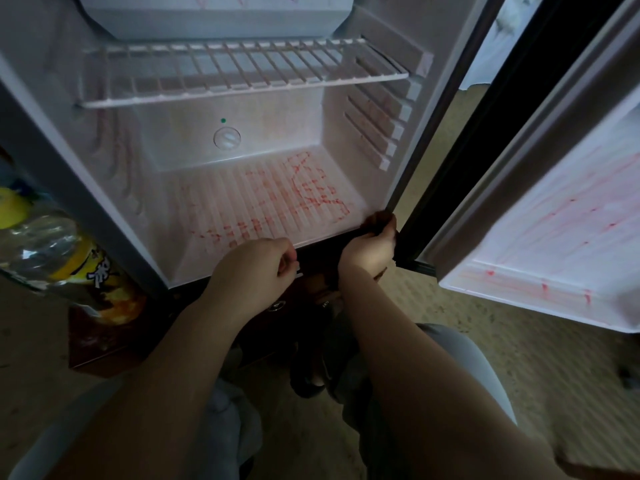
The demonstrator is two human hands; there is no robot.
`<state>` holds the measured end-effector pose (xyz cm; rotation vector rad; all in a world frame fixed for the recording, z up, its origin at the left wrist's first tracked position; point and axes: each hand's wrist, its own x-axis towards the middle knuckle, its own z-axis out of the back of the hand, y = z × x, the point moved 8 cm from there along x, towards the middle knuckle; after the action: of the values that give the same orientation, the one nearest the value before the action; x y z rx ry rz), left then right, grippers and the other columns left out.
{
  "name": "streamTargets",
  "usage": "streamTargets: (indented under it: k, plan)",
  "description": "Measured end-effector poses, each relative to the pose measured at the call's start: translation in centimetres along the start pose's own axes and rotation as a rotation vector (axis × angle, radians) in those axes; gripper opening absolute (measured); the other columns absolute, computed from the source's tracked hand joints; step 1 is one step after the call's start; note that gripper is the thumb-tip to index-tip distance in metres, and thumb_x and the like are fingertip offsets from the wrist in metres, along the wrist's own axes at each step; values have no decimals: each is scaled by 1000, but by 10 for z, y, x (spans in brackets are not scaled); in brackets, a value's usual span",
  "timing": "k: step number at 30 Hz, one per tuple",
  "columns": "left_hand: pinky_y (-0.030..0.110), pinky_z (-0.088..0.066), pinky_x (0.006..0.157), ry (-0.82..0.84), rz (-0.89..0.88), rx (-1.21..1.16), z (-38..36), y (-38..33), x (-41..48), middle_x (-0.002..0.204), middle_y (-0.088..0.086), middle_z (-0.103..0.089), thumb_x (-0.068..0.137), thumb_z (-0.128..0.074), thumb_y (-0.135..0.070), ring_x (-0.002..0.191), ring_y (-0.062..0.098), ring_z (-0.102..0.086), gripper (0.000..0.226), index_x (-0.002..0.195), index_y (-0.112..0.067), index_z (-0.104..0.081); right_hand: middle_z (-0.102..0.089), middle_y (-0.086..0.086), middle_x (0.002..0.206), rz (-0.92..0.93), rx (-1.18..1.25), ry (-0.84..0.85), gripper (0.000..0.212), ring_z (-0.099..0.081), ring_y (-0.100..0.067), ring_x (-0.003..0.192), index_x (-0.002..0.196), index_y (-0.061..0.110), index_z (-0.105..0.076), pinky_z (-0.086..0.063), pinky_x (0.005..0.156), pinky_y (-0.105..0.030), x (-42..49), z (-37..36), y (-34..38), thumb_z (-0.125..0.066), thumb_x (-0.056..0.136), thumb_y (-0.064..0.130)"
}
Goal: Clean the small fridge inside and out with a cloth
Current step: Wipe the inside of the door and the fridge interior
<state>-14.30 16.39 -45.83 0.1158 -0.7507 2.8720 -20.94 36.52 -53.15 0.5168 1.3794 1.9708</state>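
Fridge [277,133] stands open. Right hand [369,245] pinches dark cloth [381,220] at its near right corner. The grip of left hand [256,266] is curled; on what, I cannot tell.

Fridge [242,188] liner smooth white plastic; shelf [242,74] coated wire; bottle [41,244] clear glossy plastic.
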Motion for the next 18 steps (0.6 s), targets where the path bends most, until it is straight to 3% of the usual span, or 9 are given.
streamTargets:
  k: [4, 9, 11, 12, 16, 18]
  plan:
    - [19, -44, 60, -15, 31, 2, 4, 2, 3, 90, -6, -68, 91, -59, -27, 73, 6, -58, 15, 101, -20, -68, -56, -4, 135, 44, -33, 78, 45, -51, -23, 125, 140, 23, -49, -39, 108, -34, -20, -4, -6, -46, 97, 7]
    - [27, -50, 68, 16, 58, 19, 2, -3, 5, 91, -6, -68, 91, -58, -28, 78, 10, -60, 15, 101, -21, -68, -58, -2, 135, 511, -142, 410, 43, -51, -14, 125, 130, 16, -59, -34, 106, -18, -87, -22, -4, -57, 91, 1]
    - [29, -50, 70, 11, 91, 44, 4, 0, 6, 93, -5, -68, 92, -57, -29, 80, 13, -61, 15, 101, -23, -67, -62, -2, 130, 667, -167, 464, 38, -54, -10, 119, 124, 15, -65, -38, 104, -18, -103, -24, -3, -60, 89, 1]
    - [29, -50, 70, -5, 107, 53, 7, 2, 6, 92, -4, -69, 91, -57, -29, 80, 14, -61, 15, 101, -23, -67, -64, -2, 126, 626, -117, 436, 35, -55, -8, 115, 120, 14, -67, -41, 103, -19, -99, -19, 0, -61, 88, 1]
    - [30, -51, 68, -65, 153, 58, 19, 14, 0, 87, -4, -68, 90, -58, -27, 74, 14, -60, 12, 96, -21, -68, -65, -1, 117, 176, 35, 166, 27, -58, -16, 110, 115, 16, -67, -40, 99, -21, -47, 7, 2, -62, 89, 8]
    - [27, -48, 64, -39, 171, 68, 21, 23, -7, 86, -5, -67, 92, -58, -27, 71, 11, -58, 12, 97, -21, -67, -60, -4, 122, 116, -22, 87, 28, -54, -22, 113, 115, 14, -65, -32, 92, -16, -31, 11, 4, -60, 89, 7]
